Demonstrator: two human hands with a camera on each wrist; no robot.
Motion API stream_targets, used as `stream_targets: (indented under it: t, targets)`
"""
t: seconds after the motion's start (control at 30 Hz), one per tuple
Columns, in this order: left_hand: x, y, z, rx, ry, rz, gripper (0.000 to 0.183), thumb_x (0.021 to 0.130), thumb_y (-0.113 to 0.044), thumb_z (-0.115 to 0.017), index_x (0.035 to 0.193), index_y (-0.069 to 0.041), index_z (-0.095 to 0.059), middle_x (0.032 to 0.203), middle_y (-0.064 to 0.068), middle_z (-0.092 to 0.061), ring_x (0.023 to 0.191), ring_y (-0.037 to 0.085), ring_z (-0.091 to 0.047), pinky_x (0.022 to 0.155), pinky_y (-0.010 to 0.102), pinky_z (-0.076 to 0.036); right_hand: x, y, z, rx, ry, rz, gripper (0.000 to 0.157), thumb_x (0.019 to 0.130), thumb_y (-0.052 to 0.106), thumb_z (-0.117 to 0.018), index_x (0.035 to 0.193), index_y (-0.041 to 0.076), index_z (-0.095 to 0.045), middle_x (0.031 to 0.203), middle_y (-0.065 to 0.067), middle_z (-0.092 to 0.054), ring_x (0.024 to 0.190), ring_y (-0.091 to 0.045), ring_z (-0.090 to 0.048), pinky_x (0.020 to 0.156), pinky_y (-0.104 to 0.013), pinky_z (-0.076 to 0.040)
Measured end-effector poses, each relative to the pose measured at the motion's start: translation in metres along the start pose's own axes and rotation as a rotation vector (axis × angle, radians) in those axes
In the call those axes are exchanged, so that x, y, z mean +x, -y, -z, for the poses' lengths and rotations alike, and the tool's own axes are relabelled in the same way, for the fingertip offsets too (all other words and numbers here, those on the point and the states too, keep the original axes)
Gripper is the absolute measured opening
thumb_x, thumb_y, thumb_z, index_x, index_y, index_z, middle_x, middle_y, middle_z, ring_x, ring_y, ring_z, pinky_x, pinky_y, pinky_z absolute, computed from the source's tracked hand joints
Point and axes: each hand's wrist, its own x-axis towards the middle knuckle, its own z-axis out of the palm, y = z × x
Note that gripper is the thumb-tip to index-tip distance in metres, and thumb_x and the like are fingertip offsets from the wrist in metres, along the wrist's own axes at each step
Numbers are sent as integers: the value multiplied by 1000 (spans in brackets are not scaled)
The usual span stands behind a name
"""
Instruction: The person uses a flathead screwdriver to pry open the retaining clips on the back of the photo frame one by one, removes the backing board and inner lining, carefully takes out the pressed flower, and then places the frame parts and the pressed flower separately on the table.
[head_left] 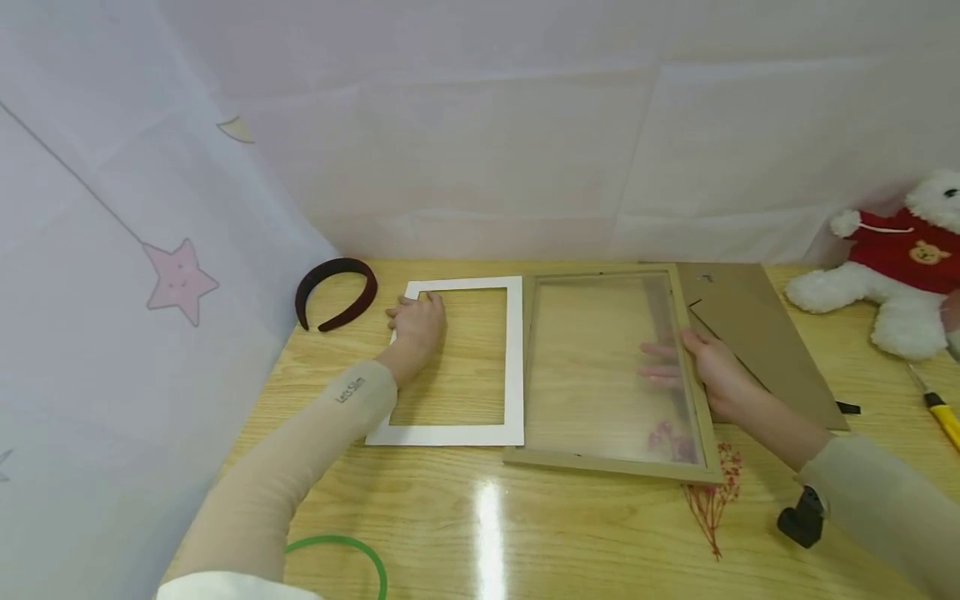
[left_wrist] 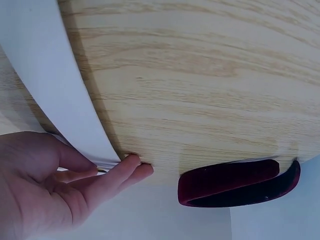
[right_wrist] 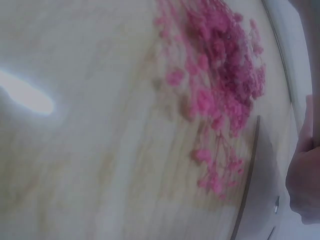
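My left hand (head_left: 420, 325) grips the upper left corner of a flat white mat frame (head_left: 514, 358). In the left wrist view, the thumb and fingertips (left_wrist: 131, 162) close around the mat's white strip (left_wrist: 75, 95). My right hand (head_left: 723, 379) holds a wooden picture frame (head_left: 701, 400) by its right side, thumb in front and fingers behind the clear pane (head_left: 592, 367). The frame leans up off the table, its left side beside the mat. Pink dried flowers (head_left: 712, 508) lie partly under its lower right corner; the right wrist view shows more of the flowers (right_wrist: 215, 65).
A brown backing board (head_left: 780, 358) lies behind the right hand. At the back left is a dark red headband (head_left: 363, 304). A white teddy bear (head_left: 900, 258) in red and a yellow-handled screwdriver (head_left: 947, 421) are at the right. A green hoop (head_left: 360, 544) shows at the front.
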Motion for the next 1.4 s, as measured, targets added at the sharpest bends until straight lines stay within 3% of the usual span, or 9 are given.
stream_targets:
  t: [0.1,0.23,0.53,0.77,1.17,1.4]
  targets:
    - [3,0,0,-6,6,4,47,103,-1,-33,150,3,-25,131,46,-42,110,59,-53,75,52,-56,-3,-1,5,48,-1,6,43,108,29,-26,139,1,-26,115,-13,-69,99,-38,-67,87,-42,-52]
    - [9,2,0,-14,8,8,47,104,-4,-33,150,5,-24,133,44,-41,115,57,-50,78,52,-56,-6,-1,10,71,-13,10,38,108,30,-28,133,1,-31,113,-13,-69,95,-36,-69,86,-42,-53]
    - [20,1,1,-83,23,49,48,105,-5,-31,152,3,-22,138,41,-38,118,59,-46,77,54,-55,-7,1,14,49,-26,1,40,107,31,-29,134,2,-31,111,-10,-70,93,-34,-70,85,-43,-54]
    - [24,1,5,54,31,18,50,102,0,-36,151,3,-25,136,37,-44,108,55,-57,64,43,-59,-3,0,11,33,-30,-19,38,108,30,-29,134,3,-30,112,-9,-71,92,-33,-70,83,-41,-54]
    - [35,3,7,65,61,16,58,98,6,-41,153,-1,-22,139,35,-42,110,53,-56,56,37,-58,-3,-1,12,-15,-4,-23,40,107,32,-28,135,3,-30,113,-7,-70,97,-33,-69,87,-44,-52]
    - [37,7,14,-47,72,47,55,103,-5,-33,154,2,-14,142,38,-37,115,55,-51,54,41,-57,-2,-2,12,-22,8,-24,43,107,34,-29,137,3,-27,116,-6,-69,99,-32,-68,82,-41,-55]
